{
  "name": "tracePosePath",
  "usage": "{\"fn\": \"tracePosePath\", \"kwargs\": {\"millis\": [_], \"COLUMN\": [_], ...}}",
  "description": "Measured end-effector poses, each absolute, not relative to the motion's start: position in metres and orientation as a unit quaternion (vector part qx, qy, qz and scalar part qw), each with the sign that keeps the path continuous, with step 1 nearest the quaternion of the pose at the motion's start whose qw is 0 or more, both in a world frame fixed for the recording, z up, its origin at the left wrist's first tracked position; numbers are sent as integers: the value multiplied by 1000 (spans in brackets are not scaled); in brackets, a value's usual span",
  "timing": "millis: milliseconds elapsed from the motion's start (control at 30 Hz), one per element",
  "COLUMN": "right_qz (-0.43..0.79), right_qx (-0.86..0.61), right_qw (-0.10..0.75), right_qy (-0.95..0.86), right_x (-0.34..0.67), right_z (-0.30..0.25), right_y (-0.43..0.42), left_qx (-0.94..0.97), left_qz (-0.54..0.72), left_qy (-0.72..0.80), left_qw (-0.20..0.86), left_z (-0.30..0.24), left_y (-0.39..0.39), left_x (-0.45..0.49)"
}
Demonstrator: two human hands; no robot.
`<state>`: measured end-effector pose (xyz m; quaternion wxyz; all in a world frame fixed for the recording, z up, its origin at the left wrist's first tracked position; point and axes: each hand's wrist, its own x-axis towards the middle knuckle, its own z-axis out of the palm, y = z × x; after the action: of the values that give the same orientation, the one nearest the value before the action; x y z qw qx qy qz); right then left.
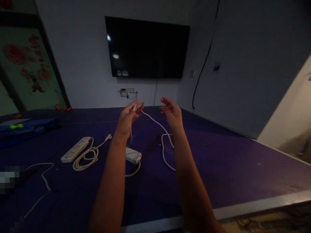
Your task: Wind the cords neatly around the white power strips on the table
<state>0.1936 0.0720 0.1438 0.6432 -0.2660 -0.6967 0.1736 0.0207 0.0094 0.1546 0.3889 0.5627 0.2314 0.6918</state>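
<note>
The white cord [155,122] is held up in the air over the middle of the table [243,161]. Its top end is pinched in the left hand [127,118], and the fingers are closed around it. From there the cord is seen going right and down, past the wrist of the right hand [172,113], to a loose loop lying on the table. Whether the wrist is touched by the cord cannot be told. The right hand is half open with the fingers softly bent, and nothing is held in it. The cord's other end seems to be joined to a power strip [133,155] that lies just under the left wrist.

For this hold to be done well, the pinch should be firm but gentle. The cord should be lifted slowly so that the power strip is not dragged. The loop is best left flat and free of knots.

To the left, a second power strip [75,149] is laid beside its own coiled cord [86,158]. On the far wall a dark TV [147,48] is hung.
</note>
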Motion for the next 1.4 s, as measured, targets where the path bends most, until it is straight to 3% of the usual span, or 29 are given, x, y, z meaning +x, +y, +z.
{"fn": "tracePosePath", "kwargs": {"millis": [133, 267, 333, 433, 567, 633, 833, 1000, 1200, 1267, 1400], "right_qz": [118, 231, 299, 347, 381, 411, 426, 402, 314, 285, 267], "right_qx": [-439, -496, -520, -543, -423, -323, -143, -136, -218, -273, -382], "right_qw": [465, 196, 126, 179, 448, 535, 625, 638, 614, 543, 256], "right_qy": [-759, -814, -790, -743, -689, -664, -639, -643, -690, -741, -847], "right_x": [218, 230, 229, 222, 211, 205, 178, 168, 185, 194, 203], "right_z": [119, 97, 92, 95, 110, 120, 136, 136, 127, 118, 92], "right_y": [99, 111, 112, 109, 101, 96, 87, 87, 99, 108, 122], "left_qx": [622, 608, 586, 575, 614, 645, 734, 686, 617, 584, 523], "left_qz": [721, 771, 793, 797, 749, 711, 571, 538, 645, 695, 764], "left_qy": [166, 134, 132, 167, 224, 245, 276, 305, 321, 290, 278], "left_qw": [257, 135, 96, 80, 109, 138, 242, 385, 316, 303, 256], "left_z": [161, 168, 170, 172, 168, 162, 131, 121, 128, 133, 145], "left_y": [4, -8, -14, -18, -9, 0, 25, 32, 38, 37, 24], "left_x": [0, -4, -2, 3, 13, 21, 53, 67, 56, 50, 38]}}
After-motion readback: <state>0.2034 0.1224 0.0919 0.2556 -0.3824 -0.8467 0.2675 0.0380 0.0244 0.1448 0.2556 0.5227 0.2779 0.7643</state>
